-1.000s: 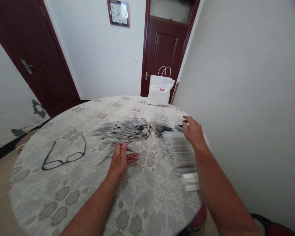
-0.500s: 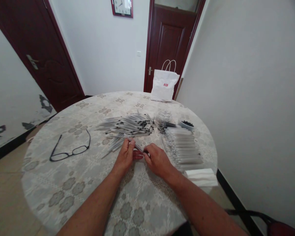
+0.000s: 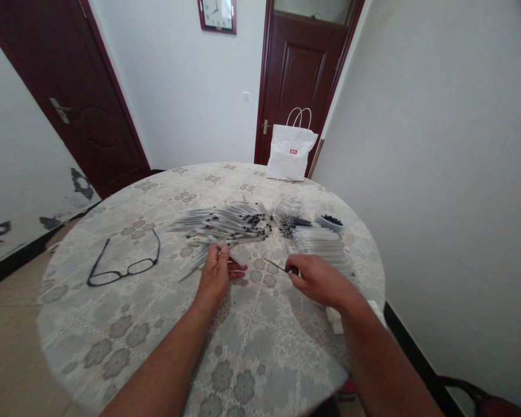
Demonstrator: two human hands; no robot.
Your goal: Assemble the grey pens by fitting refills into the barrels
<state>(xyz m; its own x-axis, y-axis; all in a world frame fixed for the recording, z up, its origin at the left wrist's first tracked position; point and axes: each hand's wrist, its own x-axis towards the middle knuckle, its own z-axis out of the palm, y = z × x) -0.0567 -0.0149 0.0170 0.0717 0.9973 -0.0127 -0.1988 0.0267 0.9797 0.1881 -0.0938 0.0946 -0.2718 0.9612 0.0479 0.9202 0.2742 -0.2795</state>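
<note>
fingers (image 3: 238, 267) of the left hand (image 3: 216, 273) are pinching a pale tube (image 3: 238, 260), which is slanting over the near edge of a loose pile of pens (image 3: 226, 221) with black ends. the right hand (image 3: 315, 277) is gripping a thin dark stick (image 3: 274, 265) between thumb and fingertips, its free end pointing toward the left hand but staying clear of the tube. clear rods (image 3: 319, 240) are lying in a row just beyond the right hand, and a small bowl (image 3: 336, 227) of black bits is sitting behind them. glasses (image 3: 124, 271) are resting on the patterned tablecloth (image 3: 156, 324) at the left.
</note>
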